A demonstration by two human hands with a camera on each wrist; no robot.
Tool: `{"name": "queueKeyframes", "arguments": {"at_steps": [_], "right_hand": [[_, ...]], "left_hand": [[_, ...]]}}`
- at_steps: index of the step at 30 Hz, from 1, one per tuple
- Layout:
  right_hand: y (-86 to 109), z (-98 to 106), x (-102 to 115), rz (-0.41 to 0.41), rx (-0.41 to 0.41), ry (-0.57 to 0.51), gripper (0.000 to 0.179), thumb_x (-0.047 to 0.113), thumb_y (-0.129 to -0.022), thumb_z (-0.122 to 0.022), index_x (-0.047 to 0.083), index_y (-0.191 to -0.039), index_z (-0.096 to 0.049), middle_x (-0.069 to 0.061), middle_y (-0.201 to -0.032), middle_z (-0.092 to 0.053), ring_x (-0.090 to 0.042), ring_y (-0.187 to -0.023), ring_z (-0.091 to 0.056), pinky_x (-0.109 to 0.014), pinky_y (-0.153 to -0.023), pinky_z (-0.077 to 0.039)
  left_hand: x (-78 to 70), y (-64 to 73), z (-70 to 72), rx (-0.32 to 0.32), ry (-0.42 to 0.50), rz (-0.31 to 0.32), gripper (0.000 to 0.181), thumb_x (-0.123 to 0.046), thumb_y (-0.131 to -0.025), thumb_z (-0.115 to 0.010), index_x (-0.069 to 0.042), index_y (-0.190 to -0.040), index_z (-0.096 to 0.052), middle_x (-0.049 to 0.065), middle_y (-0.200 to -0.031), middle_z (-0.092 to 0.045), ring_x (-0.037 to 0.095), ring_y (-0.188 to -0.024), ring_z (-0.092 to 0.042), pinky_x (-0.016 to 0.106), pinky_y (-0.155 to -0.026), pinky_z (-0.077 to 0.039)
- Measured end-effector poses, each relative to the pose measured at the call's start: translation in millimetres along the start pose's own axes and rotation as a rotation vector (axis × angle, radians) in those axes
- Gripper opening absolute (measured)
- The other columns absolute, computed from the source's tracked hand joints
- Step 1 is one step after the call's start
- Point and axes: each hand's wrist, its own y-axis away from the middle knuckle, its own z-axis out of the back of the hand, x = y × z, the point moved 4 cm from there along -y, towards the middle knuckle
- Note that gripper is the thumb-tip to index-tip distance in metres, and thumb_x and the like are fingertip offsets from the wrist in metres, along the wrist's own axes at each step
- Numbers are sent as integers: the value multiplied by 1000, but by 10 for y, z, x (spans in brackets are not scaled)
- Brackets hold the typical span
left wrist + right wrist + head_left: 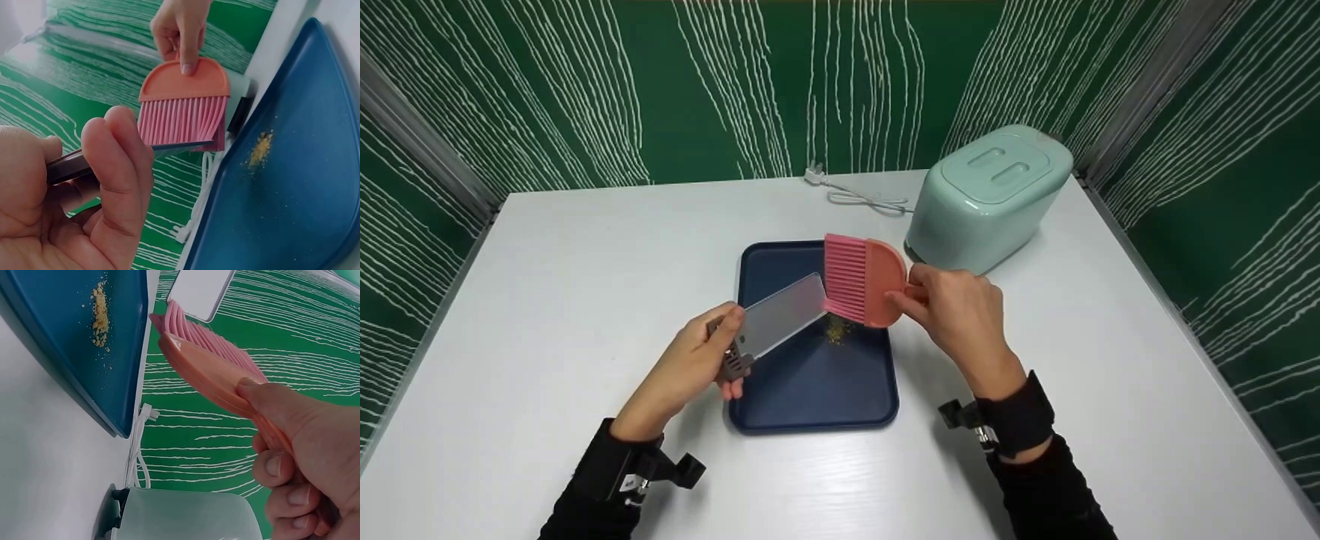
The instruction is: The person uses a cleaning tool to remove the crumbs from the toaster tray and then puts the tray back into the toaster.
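Brushing over the tray (817,397)

The left grip (699,351) is holding a flat panel (784,313); the right grip (962,306) is holding a brush (883,285), apparently sweeping the panel. Crumbs (835,330) are lying in the tray, likely calling for gentle strokes next.

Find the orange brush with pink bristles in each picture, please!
Head: the orange brush is just right of the middle, in the right hand.
Left wrist: the orange brush is above the middle, bristles pointing down.
Right wrist: the orange brush slants from above the middle toward the lower right.
Shared landmark: the yellow crumbs on the blue tray.
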Motion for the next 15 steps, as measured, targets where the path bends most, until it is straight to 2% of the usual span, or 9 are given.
{"name": "queueKeyframes", "arguments": {"at_steps": [4, 10, 15], "right_hand": [[-9, 9, -18, -13, 54, -17, 40, 42, -89, -89, 18, -73, -63, 2, -61, -64, -22, -55, -59, -32, -48, -33], [-25, 80, -80, -48, 142, -59, 41, 44, -89, -88, 19, -71, -61, 6, -58, -52, -17, -58, -50, -32, -51, -31], [-31, 132, -167, -80, 273, -143, 48, 49, -92, -84, 20, -69, -53, 9, -59, -40, -13, -60, -42, -31, -55, -27]], "left_hand": [[-2, 3, 0, -21, -30, -8, 47, -42, -119, -37, 0, -111, -56, 12, -72, -68, 16, -48, -66, 31, -47, -59], [-12, 10, 19, -71, -110, -50, 42, -39, -118, -40, -3, -110, -60, 20, -70, -69, 18, -47, -67, 35, -47, -60], [-19, 6, 29, -101, -182, -76, 39, -38, -118, -42, -6, -104, -60, 14, -62, -68, 19, -45, -66, 40, -47, -60]]}}
